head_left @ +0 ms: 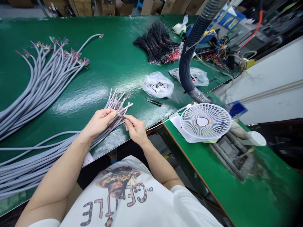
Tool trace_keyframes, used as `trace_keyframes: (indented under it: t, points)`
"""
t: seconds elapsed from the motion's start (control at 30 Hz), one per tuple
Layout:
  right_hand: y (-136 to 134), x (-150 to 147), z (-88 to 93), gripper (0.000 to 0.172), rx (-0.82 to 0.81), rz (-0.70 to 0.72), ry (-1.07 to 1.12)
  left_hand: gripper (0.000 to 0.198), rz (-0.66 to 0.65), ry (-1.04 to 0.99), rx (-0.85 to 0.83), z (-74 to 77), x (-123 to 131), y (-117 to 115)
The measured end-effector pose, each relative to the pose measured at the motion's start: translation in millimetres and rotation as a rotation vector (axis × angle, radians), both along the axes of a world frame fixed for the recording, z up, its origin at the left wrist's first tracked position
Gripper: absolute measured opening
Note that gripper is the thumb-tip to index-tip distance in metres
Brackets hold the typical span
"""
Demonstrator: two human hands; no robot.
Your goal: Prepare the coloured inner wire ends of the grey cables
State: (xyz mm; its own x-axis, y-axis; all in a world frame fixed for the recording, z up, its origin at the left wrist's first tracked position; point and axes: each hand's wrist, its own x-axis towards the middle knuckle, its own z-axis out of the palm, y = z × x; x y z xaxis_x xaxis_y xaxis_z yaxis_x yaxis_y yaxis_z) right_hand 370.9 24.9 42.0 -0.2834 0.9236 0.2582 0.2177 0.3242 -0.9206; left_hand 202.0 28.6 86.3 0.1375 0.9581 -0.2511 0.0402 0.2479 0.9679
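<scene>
My left hand (102, 122) is closed in a pinch on thin wires at the end of a grey cable. Close beside it, my right hand (137, 129) pinches something small and dark between thumb and forefinger, too small to name. Both sets of fingertips nearly meet over the stripped ends (118, 100) of a bundle of cables. The grey cables (50, 162) of this bundle run left under my left forearm. To the right of the stripped ends lie small dark tweezers or snips (153, 101), out of my hands.
A second bundle of grey cables (40, 83) lies at left. Plastic bags with small parts (158, 85) and bundled black wires (161, 44) lie beyond my hands. A ribbed duct hose (187, 63) hangs at right, above a white fan (205, 122) on a lower green table (201, 164).
</scene>
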Motion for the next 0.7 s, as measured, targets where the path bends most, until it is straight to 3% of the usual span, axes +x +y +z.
trace_keyframes:
  t: [0.3, 0.4, 0.53, 0.6, 0.7]
  points:
    - [7, -7, 0.8, 0.022, -0.045, -0.039, 0.034, 0.032, -0.057, 0.082, 0.053, -9.4, 0, 1]
    - [-1, -7, 14.5, 0.020, 0.016, -0.025, 0.046, 0.029, -0.020, 0.220, 0.126, -15.5, 1, 3]
    - [-25, 7, 47.8, 0.020, 0.279, 0.130, 0.013, 0.026, 0.080, 0.423, 0.210, -22.7, 2, 5]
    - [-30, 17, 58.7, 0.022, 0.320, 0.098, -0.004, 0.029, 0.071, 0.406, 0.191, -23.1, 2, 5]
    - [-24, 32, 58.3, 0.024, 0.282, 0.002, -0.080, 0.034, 0.011, 0.366, 0.154, -19.5, 2, 2]
